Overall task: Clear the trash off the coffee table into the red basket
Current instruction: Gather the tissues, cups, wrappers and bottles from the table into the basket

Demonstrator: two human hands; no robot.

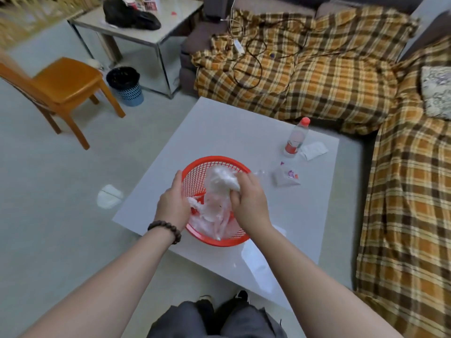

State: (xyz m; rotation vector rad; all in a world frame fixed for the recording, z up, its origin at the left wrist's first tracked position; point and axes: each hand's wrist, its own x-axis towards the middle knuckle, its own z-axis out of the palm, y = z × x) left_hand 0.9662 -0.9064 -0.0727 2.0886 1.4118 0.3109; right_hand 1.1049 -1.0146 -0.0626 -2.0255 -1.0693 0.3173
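A red mesh basket (202, 164) stands on the white coffee table (219, 132), holding crumpled white tissues and clear plastic. My right hand (249, 203) grips a crumpled clear plastic bag (222, 179) over the basket's inside. My left hand (173, 203) holds the basket's left rim with fingers curled over it. On the table to the right lie a small plastic packet with purple and red print (285, 176), a clear bottle with a red cap (295, 137) standing upright, and a white paper napkin (313, 150).
A plaid-covered sofa (317, 76) wraps the table's far and right sides. An orange wooden chair (61, 89) and a black-lined bin (125, 85) stand at the left. A white scrap (108, 197) lies on the floor left of the table.
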